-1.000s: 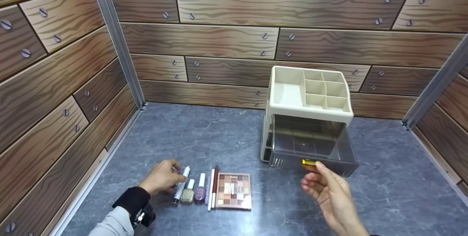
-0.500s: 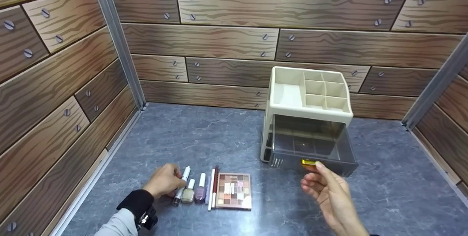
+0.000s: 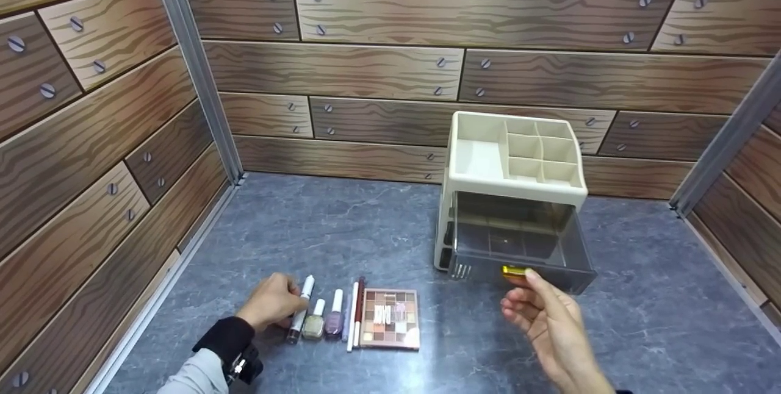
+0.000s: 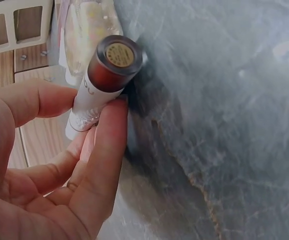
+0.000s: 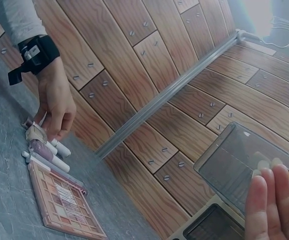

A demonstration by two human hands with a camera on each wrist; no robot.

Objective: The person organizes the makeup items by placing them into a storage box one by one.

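My left hand (image 3: 276, 302) pinches a white lip gloss tube (image 4: 104, 80) between thumb and fingers. The tube's dark red-brown end, with a gold label, faces the left wrist camera. Right beside it stand a greenish nail polish bottle (image 3: 314, 324) and a purple nail polish bottle (image 3: 334, 319). Over at the organizer, my right hand (image 3: 552, 327) holds the gold handle (image 3: 514, 271) of a smoky clear drawer (image 3: 518, 241), thumb on top. That drawer is pulled out, with dividers showing inside.
Slim pencils (image 3: 359, 315) lie against an eyeshadow palette (image 3: 390, 319), right of the bottles. The cream organizer (image 3: 448, 199) has a compartmented top (image 3: 482, 159) and stands near the back wall. Wood-patterned walls (image 3: 390, 71) enclose the dark marbled table (image 3: 341, 223).
My left hand has moved in slightly to the right and closed its fingers on the lip gloss tube, which has shifted a little left. The right hand stays on the drawer handle.
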